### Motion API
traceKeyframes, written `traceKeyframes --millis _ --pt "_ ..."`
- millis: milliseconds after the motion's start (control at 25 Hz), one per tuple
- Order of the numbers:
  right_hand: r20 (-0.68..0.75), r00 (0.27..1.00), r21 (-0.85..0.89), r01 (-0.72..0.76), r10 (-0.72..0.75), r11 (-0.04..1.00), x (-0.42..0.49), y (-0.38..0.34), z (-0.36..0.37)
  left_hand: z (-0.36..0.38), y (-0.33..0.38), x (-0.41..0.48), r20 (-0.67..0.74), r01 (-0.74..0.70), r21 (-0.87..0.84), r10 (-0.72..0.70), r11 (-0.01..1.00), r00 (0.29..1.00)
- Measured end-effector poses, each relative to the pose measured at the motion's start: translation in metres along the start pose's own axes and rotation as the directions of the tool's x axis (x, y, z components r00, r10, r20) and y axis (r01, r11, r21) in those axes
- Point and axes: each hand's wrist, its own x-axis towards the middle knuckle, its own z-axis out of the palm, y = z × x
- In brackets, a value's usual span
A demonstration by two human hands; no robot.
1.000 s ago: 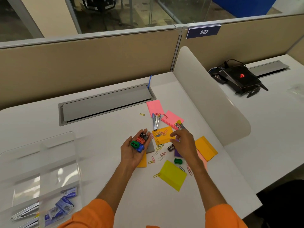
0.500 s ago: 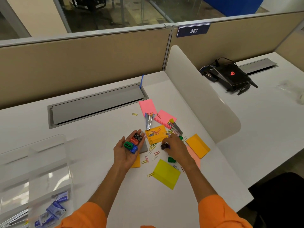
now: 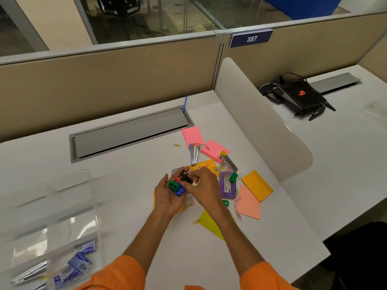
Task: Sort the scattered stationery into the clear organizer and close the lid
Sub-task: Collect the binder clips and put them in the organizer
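Two orange sleeves point(image 3: 117, 273) enter at the bottom edge. At frame centre we see the left hand point(image 3: 167, 195) palm up, fingers cupped round a pile of sharpeners point(image 3: 174, 185): green, red, blue. The right hand point(image 3: 204, 187) meets it, fingertips pinching a black sharpener point(image 3: 185, 177) onto the pile.

We judge the step to be gathering sharpeners for one trip. Seat the black one deep before letting go and keep the palm level, because the pile looks full.

The clear organizer point(image 3: 92, 206) sits lower left, well apart from the hands. One compartment holds blue staple boxes point(image 3: 81, 259). The corner one holds silver metal tools point(image 3: 28, 274). The lid point(image 3: 58, 185) looks raised, but it is blurred.

Right of the hands lie loose green sharpeners point(image 3: 233, 177), a purple box point(image 3: 227, 184), paper clips point(image 3: 219, 169) and sticky notes point(image 3: 256, 185). Farther up are a grey cable tray point(image 3: 129, 132) and, upper right, a black device point(image 3: 301, 95).
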Motion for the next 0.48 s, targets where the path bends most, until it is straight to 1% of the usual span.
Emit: traceKeyframes --millis 120,200,280,360,440,480 --pt "0.026 1.0 -0.066 -0.003 0.005 0.998 0.003 -0.008 0.006 0.0 0.001 -0.002 0.009 -0.003 -0.016 0.003 1.0 1.0" --pt "0.034 0.999 -0.044 0.007 -0.005 0.999 0.005 -0.011 0.007 0.0 0.002 -0.003 0.012 -0.006 -0.014 0.006 1.0 1.0" --pt "-0.004 1.0 0.049 0.002 -0.002 0.999 0.007 -0.007 0.002 0.001 0.002 -0.003 0.013 -0.001 -0.022 0.001 1.0 1.0" --pt "-0.082 0.996 0.107 -0.008 0.017 0.994 0.009 0.007 -0.011 0.002 0.003 -0.003 0.027 0.006 -0.054 -0.005 0.999 1.0" --pt "-0.128 0.991 0.081 -0.023 0.034 0.996 0.009 0.028 -0.028 0.002 0.005 -0.003 0.039 0.007 -0.093 -0.004 0.996 0.999" --pt "-0.128 0.991 0.05 -0.042 0.048 0.998 0.008 0.039 -0.037 0.001 0.006 -0.003 0.039 0.006 -0.103 -0.002 0.995 0.999"
